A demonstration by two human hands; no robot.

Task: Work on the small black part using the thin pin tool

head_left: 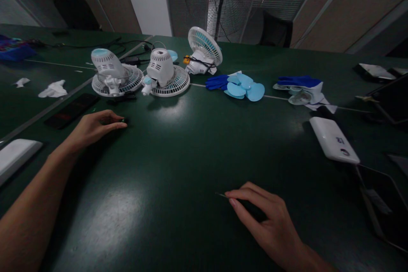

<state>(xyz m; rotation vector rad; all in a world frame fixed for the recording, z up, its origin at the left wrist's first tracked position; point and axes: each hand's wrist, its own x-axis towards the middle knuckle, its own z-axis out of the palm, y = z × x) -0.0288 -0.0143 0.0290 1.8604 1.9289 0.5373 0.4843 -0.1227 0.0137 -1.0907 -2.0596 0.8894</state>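
On the left, my left hand point(97, 126) reaches over the dark green table point(178, 148), thumb and forefinger pinched on a tiny greenish piece point(123, 120) too small to name. A black phone point(72, 110) lies beside that wrist. Nearer to me on the right, my right hand point(264, 216) pinches a thin, pale, needle-like piece point(221, 195) whose tip points left; its exact kind is unclear. Beyond my left hand, two white fans point(116, 72) point(167, 74) lie with their grilles down on the tabletop.
A third small fan point(204, 51) stands tilted behind. Light-blue fan blades point(245, 87) lie by blue gloves point(216, 82). To the right are another glove pair point(299, 81), a white power bank point(333, 139) and a dark tablet point(385, 204). Crumpled tissue point(53, 89) and a white box point(17, 155) are left.
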